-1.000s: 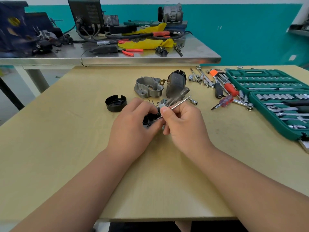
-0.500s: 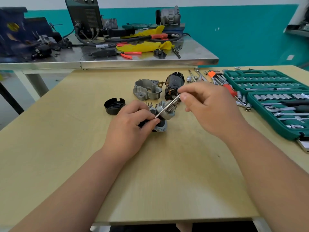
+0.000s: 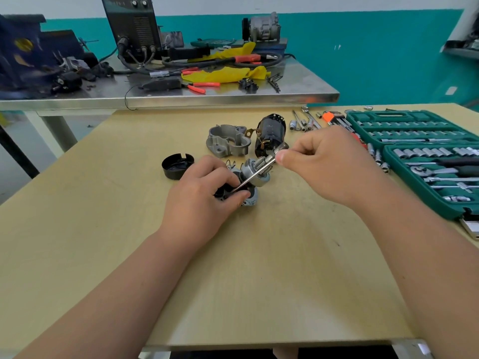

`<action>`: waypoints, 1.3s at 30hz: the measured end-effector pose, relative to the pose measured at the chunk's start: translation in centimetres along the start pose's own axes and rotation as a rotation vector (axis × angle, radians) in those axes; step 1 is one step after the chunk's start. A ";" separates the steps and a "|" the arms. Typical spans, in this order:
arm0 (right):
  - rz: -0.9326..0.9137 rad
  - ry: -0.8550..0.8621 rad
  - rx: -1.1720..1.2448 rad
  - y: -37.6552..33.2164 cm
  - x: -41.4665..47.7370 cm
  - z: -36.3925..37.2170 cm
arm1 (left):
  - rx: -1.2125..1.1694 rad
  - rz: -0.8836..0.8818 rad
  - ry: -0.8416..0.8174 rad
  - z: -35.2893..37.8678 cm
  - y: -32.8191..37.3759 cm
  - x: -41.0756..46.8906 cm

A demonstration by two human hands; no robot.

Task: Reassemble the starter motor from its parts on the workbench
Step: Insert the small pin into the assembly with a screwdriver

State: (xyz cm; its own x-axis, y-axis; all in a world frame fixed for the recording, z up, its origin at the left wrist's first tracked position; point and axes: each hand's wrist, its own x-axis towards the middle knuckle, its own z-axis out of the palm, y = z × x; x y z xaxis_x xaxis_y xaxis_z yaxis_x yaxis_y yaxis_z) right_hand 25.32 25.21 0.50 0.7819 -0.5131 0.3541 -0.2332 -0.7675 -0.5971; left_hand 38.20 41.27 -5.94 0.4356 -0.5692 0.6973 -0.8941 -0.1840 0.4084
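Two hands are seen over the wooden desk [image 3: 259, 268]. The left hand [image 3: 204, 200] is clamped on a small dark starter part [image 3: 248, 196] resting on the desk, with fingers curled over its top and thumb pressed at its near side; most of the part is hidden under the fingers. The right hand [image 3: 329, 164] is pinched shut on the upper end of a thin metal rod [image 3: 252, 177], held between thumb and fingertips. The rod is angled down and left, its lower tip met at the left thumb, and it crosses in front of a silver pinion gear assembly [image 3: 258, 172] lying just beyond the held part. Behind these, a grey cast end housing [image 3: 228, 141] and a black motor body [image 3: 269, 133] are set side by side, near each other, both beyond the hands. A black round cap [image 3: 177, 165] is placed open side up, left of the left hand and apart from it. A green socket set case [image 3: 427, 156] lies open at the right edge, with loose sockets and bits [image 3: 303, 123] scattered beside it. A steel table [image 3: 233, 97] with clutter stands behind.
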 end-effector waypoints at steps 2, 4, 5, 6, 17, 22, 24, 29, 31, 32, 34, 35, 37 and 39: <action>0.033 -0.039 0.019 -0.5 0.2 -0.2 | 0.030 0.037 0.006 0.1 0.1 -0.1; 0.060 -0.082 0.031 -0.8 0.4 -0.5 | 0.037 0.041 0.016 0.1 0.1 -0.2; 0.071 -0.096 0.039 -1.0 0.4 -0.6 | 0.038 0.036 0.019 0.1 0.2 -0.2; 0.077 -0.101 0.045 -1.0 0.3 -0.7 | 0.039 0.031 0.020 0.1 0.1 -0.2; 0.070 -0.198 0.013 -0.9 0.3 -0.8 | 0.021 0.048 -0.004 0.1 0.1 -0.3; -0.250 -0.258 -0.012 0.2 -0.6 -3.0 | 0.000 0.055 -0.018 -0.1 -0.2 -0.2; -0.328 -0.207 -0.034 0.4 -0.3 -2.9 | -0.008 0.065 -0.021 -0.2 -0.4 -0.1; -0.390 -0.153 -0.030 0.4 0.2 -2.6 | -0.020 0.058 -0.038 -0.3 -0.4 -0.1; -0.403 -0.144 -0.041 0.5 0.3 -2.6 | -0.012 0.034 -0.031 -0.2 -0.3 -0.1; -0.411 -0.141 -0.054 0.6 0.3 -2.6 | -0.005 0.025 -0.025 -0.2 -0.3 -0.1; -0.413 -0.136 -0.075 0.6 0.3 -2.4 | -0.008 0.000 -0.012 -0.1 -0.3 -0.1; -0.405 -0.129 -0.081 0.6 0.4 -2.3 | -0.014 -0.009 -0.008 -0.1 -0.3 -0.1; -0.383 -0.126 -0.074 0.3 0.5 -2.2 | -0.007 -0.012 -0.007 -0.1 -0.2 -0.1; -0.370 -0.135 -0.043 0.0 0.6 -2.1 | 0.015 -0.009 -0.004 -0.1 0.0 -0.1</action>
State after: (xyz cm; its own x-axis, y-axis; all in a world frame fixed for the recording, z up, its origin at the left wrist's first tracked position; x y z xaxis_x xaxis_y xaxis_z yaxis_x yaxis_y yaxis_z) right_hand 24.59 24.09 2.28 0.8859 -0.1457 0.4403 0.0570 -0.9080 -0.4151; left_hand 38.16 41.37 -5.96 0.4437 -0.5708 0.6909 -0.8914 -0.2017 0.4058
